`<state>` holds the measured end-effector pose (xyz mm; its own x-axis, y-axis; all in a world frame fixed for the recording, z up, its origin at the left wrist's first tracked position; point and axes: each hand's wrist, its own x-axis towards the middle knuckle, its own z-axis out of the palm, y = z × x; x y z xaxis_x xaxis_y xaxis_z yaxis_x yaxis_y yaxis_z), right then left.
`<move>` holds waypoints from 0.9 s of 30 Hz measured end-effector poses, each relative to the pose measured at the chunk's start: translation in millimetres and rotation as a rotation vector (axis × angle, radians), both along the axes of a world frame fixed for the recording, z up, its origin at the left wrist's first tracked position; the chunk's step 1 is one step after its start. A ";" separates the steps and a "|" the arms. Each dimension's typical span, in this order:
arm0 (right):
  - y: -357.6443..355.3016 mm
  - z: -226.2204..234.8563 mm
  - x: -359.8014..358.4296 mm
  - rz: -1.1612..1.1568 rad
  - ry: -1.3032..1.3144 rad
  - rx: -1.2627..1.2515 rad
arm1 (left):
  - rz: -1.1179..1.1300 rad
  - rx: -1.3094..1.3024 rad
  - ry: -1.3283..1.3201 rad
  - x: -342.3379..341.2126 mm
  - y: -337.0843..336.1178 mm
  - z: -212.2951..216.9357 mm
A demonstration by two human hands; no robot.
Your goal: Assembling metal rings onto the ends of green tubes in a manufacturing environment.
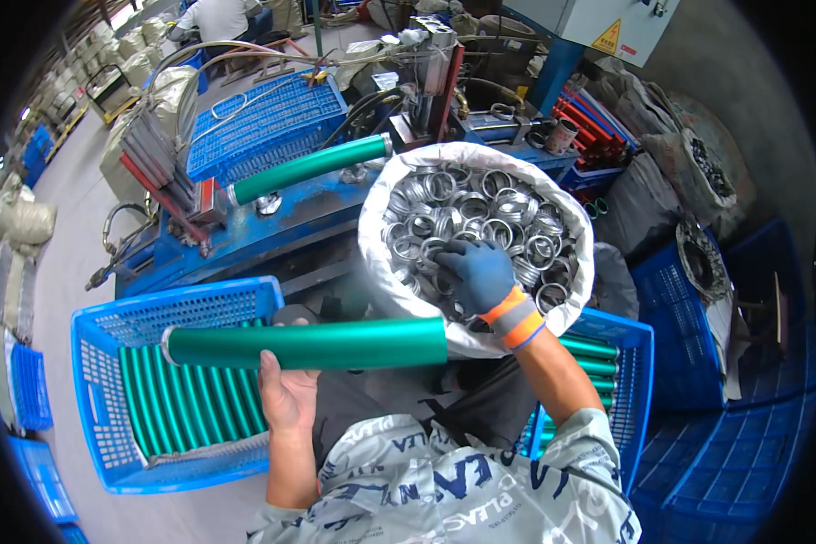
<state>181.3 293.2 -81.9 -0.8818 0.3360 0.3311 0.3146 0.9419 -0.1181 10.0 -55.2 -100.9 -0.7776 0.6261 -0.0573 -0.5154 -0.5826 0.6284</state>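
My bare left hand is closed around a long green tube from below, holding it level across my lap. A silvery ring sits on the tube's left end; the right end is plain green. My right hand, in a blue glove with an orange and grey cuff, reaches into a white sack full of loose metal rings. Its fingers are stretched out and a little apart, touching the rings. Its thumb is hidden.
A blue crate at left holds several green tubes, and another blue crate stands at right. Ahead, a blue machine bench carries another green tube between two upright fixtures. Behind it lies a blue slatted crate. A person sits far back.
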 end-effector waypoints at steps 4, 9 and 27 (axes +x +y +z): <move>6.7 -4.7 5.1 0.013 0.037 -0.113 | -0.006 0.089 -0.055 -6.7 13.4 -5.3; -24.6 27.0 20.1 0.117 0.412 -1.520 | 0.047 0.068 -0.044 -2.9 29.2 -3.0; -56.4 44.0 5.3 0.119 0.452 -1.525 | 0.160 -0.051 0.122 -14.2 41.8 -9.5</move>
